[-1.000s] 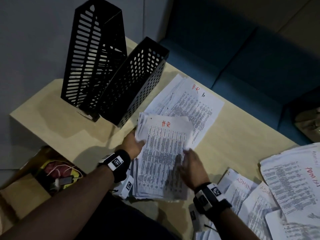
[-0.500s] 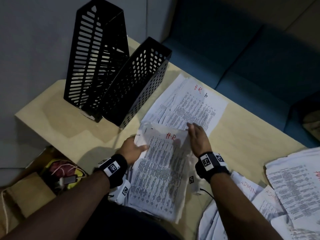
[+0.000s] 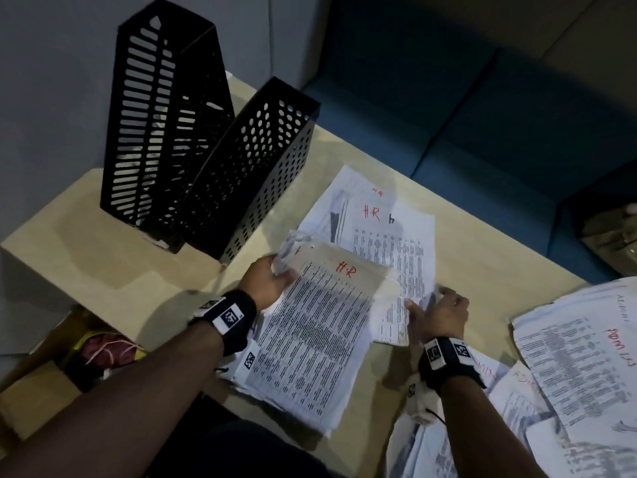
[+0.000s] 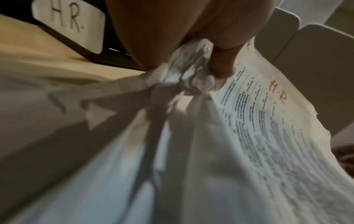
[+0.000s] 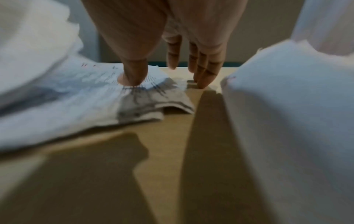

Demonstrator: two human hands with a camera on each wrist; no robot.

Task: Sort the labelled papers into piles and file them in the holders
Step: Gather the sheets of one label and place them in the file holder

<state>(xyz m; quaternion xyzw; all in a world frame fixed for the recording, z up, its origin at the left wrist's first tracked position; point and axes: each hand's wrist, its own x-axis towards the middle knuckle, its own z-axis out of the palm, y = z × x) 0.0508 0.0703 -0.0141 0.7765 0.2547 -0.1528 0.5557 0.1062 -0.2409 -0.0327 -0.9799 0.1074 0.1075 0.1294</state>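
My left hand grips the crumpled top-left corner of a stack of printed sheets marked "HR" in red, raised at that end; the thumb lies on top of the stack. Beyond it a second HR pile lies flat on the table. My right hand is at that pile's near right corner. There the thumb presses on the paper and the straight fingers touch the table beside it. Two black holders stand at the back left, one slotted and one dotted.
A white "H.R." label shows on a holder's base. Sheets marked "ADMIN" are spread at the right of the beige table. A blue sofa runs behind. An open cardboard box sits on the floor at the left.
My right hand has left the held stack's top edge and gone down to the near right corner of the flat HR pile. My left hand keeps its grip on the stack.
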